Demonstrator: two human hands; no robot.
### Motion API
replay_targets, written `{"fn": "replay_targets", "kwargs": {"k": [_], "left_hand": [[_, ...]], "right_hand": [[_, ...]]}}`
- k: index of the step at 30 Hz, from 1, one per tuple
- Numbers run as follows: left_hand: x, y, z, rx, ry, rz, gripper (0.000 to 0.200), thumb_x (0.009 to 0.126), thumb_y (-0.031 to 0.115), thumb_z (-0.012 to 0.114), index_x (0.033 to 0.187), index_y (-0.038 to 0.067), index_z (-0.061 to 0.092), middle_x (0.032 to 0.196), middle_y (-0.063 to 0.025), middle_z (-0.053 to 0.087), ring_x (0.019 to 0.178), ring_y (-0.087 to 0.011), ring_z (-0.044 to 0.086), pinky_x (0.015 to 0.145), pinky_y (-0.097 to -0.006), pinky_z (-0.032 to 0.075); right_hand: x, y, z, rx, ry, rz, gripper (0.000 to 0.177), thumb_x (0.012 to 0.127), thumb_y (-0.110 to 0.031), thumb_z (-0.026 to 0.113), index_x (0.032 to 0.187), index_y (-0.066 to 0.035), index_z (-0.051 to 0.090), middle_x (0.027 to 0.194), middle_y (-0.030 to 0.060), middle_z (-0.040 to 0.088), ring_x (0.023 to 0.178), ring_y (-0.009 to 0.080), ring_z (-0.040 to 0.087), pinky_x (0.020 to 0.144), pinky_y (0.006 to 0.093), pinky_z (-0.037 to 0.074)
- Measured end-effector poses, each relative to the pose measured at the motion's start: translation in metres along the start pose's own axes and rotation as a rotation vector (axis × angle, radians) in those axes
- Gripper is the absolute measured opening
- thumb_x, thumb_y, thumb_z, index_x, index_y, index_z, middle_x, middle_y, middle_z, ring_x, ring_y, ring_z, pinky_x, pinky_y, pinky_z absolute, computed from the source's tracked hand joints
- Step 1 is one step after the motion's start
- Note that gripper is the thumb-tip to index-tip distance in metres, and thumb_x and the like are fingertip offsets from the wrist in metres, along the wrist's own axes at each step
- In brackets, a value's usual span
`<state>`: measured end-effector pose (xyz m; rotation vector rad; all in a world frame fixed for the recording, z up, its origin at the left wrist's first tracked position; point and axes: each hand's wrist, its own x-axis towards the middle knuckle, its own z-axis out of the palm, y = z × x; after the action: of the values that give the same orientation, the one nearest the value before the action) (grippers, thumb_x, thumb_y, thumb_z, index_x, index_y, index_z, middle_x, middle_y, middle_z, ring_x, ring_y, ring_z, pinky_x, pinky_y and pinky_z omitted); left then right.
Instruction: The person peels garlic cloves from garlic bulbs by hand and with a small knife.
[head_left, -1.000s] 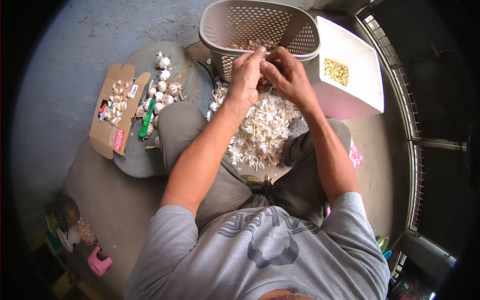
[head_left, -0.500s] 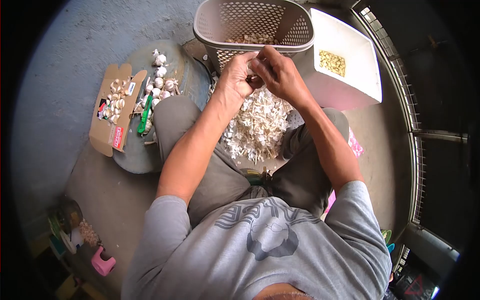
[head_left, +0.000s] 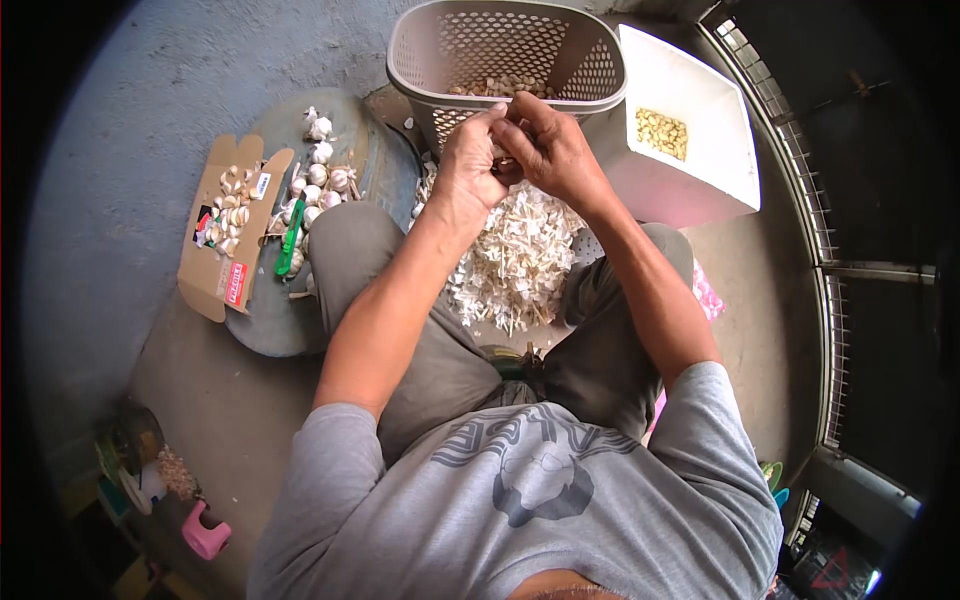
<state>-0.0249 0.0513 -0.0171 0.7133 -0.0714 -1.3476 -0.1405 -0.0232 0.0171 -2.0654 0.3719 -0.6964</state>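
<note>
My left hand (head_left: pixel 470 155) and my right hand (head_left: pixel 550 148) meet in front of the basket, fingers bent and closed together. Between them is a small pale piece, apparently garlic, mostly covered by the fingers. Below the hands lies a heap of white garlic skins and stalks (head_left: pixel 515 265). Whole garlic bulbs (head_left: pixel 320 152) sit on a round grey-blue surface (head_left: pixel 275 335) to the left, with a green-handled tool (head_left: pixel 290 238) among them. Loose garlic cloves (head_left: pixel 232 205) rest in an opened cardboard box (head_left: pixel 205 275) beside the bulbs.
A taupe perforated basket (head_left: pixel 415 75) holding brownish cloves stands beyond the hands. Right of it, a white foam box (head_left: pixel 700 90) contains peeled cloves (head_left: pixel 662 134). A blue wall (head_left: pixel 150 80) rises on the left; a pink plastic item (head_left: pixel 206 530) lies at lower left.
My hands stay together and have shifted slightly downward, with the fingers rearranged. The pale piece between them shows less now. The view has tilted a little.
</note>
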Motion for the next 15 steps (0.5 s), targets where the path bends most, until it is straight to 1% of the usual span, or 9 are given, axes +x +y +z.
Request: {"fn": "replay_targets", "kwargs": {"k": [2, 5, 6, 7, 8, 10, 11, 14, 15], "left_hand": [[-0.001, 0.0, 0.0, -0.05, 0.014, -0.029, 0.022, 0.1, 0.03, 0.061, 0.084, 0.015, 0.063, 0.064, 0.0041, 0.059, 0.047, -0.0075, 0.05, 0.041, -0.0224, 0.038], [-0.001, 0.004, -0.002, -0.162, 0.041, -0.093, 0.019, 0.099, 0.026, 0.063, 0.084, 0.013, 0.064, 0.063, 0.0035, 0.059, 0.046, -0.0075, 0.049, 0.04, -0.0231, 0.039], [0.001, 0.008, -0.008, -0.243, 0.053, -0.148, 0.019, 0.099, 0.025, 0.063, 0.084, 0.013, 0.064, 0.063, 0.0032, 0.059, 0.046, -0.0078, 0.049, 0.041, -0.0234, 0.039], [0.006, 0.006, -0.011, -0.248, -0.08, -0.127, 0.019, 0.099, 0.025, 0.063, 0.086, 0.012, 0.064, 0.064, 0.0017, 0.06, 0.047, -0.0096, 0.05, 0.042, -0.0247, 0.041], [0.01, 0.004, -0.012, -0.24, -0.044, -0.082, 0.019, 0.099, 0.025, 0.062, 0.087, 0.012, 0.064, 0.066, 0.0007, 0.061, 0.048, -0.0103, 0.051, 0.042, -0.025, 0.041], [0.009, 0.005, -0.002, -0.224, 0.024, 0.004, 0.018, 0.1, 0.026, 0.062, 0.088, 0.011, 0.064, 0.069, -0.0013, 0.063, 0.049, -0.0118, 0.052, 0.042, -0.0256, 0.042], [0.013, 0.008, -0.011, -0.132, -0.045, 0.032, 0.022, 0.101, 0.03, 0.062, 0.092, 0.01, 0.064, 0.075, -0.0033, 0.066, 0.052, -0.0123, 0.053, 0.043, -0.026, 0.041], [0.011, 0.01, -0.006, 0.089, 0.014, 0.164, 0.027, 0.101, 0.036, 0.064, 0.096, 0.01, 0.064, 0.078, -0.0031, 0.067, 0.053, -0.0118, 0.053, 0.043, -0.0255, 0.041], [0.009, 0.01, -0.003, 0.121, 0.015, 0.198, 0.026, 0.101, 0.036, 0.065, 0.097, 0.01, 0.065, 0.079, -0.0022, 0.067, 0.054, -0.0115, 0.055, 0.043, -0.0253, 0.041]], "right_hand": [[-0.003, 0.0, 0.001, -0.039, 0.005, -0.051, 0.02, 0.101, -0.02, 0.063, 0.099, -0.002, 0.055, 0.073, 0.0142, 0.062, 0.066, 0.0197, 0.06, 0.063, 0.0357, 0.051], [-0.008, -0.003, -0.001, -0.029, 0.042, -0.051, 0.017, 0.102, -0.017, 0.061, 0.1, -0.002, 0.055, 0.073, 0.0145, 0.06, 0.066, 0.0199, 0.059, 0.063, 0.0356, 0.051], [-0.003, 0.002, 0.002, 0.102, 0.126, 0.026, 0.016, 0.103, -0.015, 0.059, 0.1, 0.0, 0.054, 0.073, 0.0149, 0.06, 0.064, 0.0195, 0.056, 0.063, 0.0348, 0.05], [-0.006, 0.004, 0.004, 0.084, 0.154, -0.01, 0.017, 0.104, -0.016, 0.058, 0.101, 0.0, 0.053, 0.074, 0.0123, 0.06, 0.063, 0.0187, 0.054, 0.062, 0.0334, 0.049], [-0.005, 0.006, 0.003, 0.062, 0.182, -0.054, 0.018, 0.106, -0.016, 0.056, 0.101, 0.001, 0.053, 0.075, 0.0096, 0.061, 0.062, 0.018, 0.052, 0.061, 0.032, 0.048], [0.0, 0.03, 0.008, 0.195, 0.135, -0.003, 0.018, 0.107, -0.018, 0.056, 0.103, 0.0, 0.054, 0.081, 0.0065, 0.062, 0.063, 0.0164, 0.054, 0.061, 0.0299, 0.048], [0.002, 0.043, 0.009, 0.262, 0.11, 0.022, 0.018, 0.108, -0.019, 0.056, 0.103, -0.001, 0.054, 0.083, 0.005, 0.063, 0.063, 0.0155, 0.055, 0.061, 0.0289, 0.048], [-0.003, 0.02, -0.011, 0.894, -0.013, 0.346, 0.017, 0.108, -0.019, 0.056, 0.105, -0.003, 0.056, 0.089, 0.0037, 0.062, 0.067, 0.014, 0.06, 0.062, 0.028, 0.051], [0.0, 0.022, -0.009, 1.0, -0.034, 0.323, 0.017, 0.107, -0.018, 0.056, 0.111, -0.002, 0.057, 0.093, 0.0061, 0.064, 0.071, 0.0134, 0.064, 0.062, 0.0291, 0.054]]}}
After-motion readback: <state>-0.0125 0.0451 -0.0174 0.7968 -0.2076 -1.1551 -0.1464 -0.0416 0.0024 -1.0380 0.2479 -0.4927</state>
